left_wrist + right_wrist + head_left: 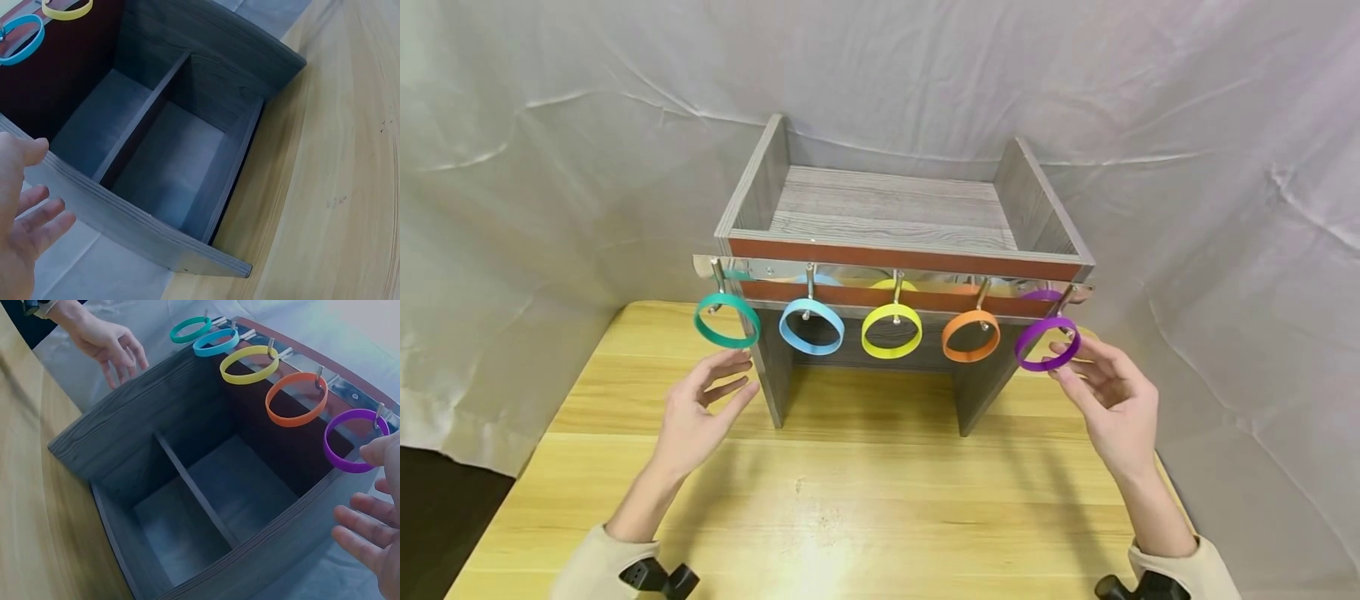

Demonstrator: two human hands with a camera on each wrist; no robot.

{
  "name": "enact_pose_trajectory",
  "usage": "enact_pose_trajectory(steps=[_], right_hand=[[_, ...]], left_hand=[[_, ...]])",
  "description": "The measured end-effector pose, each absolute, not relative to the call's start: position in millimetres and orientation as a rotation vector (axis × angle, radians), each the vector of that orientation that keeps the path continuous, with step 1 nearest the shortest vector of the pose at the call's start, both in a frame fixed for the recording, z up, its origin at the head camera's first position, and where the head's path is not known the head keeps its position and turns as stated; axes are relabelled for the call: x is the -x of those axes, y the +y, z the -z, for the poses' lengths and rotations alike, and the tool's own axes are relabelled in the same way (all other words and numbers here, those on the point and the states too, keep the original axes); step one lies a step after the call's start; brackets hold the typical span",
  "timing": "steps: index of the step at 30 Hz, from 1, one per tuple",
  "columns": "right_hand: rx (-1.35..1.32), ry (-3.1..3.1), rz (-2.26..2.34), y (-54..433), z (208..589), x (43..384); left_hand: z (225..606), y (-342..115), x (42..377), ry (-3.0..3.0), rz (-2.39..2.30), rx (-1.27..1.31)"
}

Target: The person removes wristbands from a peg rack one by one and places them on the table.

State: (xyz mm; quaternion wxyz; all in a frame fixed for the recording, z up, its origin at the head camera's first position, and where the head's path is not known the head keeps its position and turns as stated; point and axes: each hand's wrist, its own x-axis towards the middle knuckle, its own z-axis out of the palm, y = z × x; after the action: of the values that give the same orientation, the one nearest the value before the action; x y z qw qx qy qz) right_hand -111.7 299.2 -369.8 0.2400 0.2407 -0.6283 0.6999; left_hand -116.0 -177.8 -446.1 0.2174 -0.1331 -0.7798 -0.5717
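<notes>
A purple wristband (1048, 344) hangs on the rightmost hook, and my right hand (1116, 400) pinches its lower right edge between thumb and index finger. In the right wrist view the thumb overlaps the purple band (330, 447), with the other fingers spread below. At the other end hangs a green wristband (727, 321). My left hand (700, 412) is just below it, fingers loosely bent and holding nothing. Between them hang a light blue wristband (811, 348), a yellow wristband (891, 352) and an orange wristband (972, 357), each on its own hook.
The hooks stick out from a shiny metal strip (775, 269) across the front of a grey wooden shelf unit (895, 200). Side panels and a divider (194, 490) frame its lower compartments. It stands on a wooden table (880, 500), with grey cloth (895, 67) hanging around.
</notes>
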Motion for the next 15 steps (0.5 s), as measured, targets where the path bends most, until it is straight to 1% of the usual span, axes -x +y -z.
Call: enact_pose_trajectory(steps=[8,15], right_hand=[[-0.74,-1.672,-1.965,298.4,363.8,115.8],[-0.698,-1.638,-2.03,297.3,358.6,115.5]], left_hand=[[446.0,-170.0,123.1,-2.1,1.635,0.383],[444.9,-163.6,126.2,-2.069,1.648,0.305]])
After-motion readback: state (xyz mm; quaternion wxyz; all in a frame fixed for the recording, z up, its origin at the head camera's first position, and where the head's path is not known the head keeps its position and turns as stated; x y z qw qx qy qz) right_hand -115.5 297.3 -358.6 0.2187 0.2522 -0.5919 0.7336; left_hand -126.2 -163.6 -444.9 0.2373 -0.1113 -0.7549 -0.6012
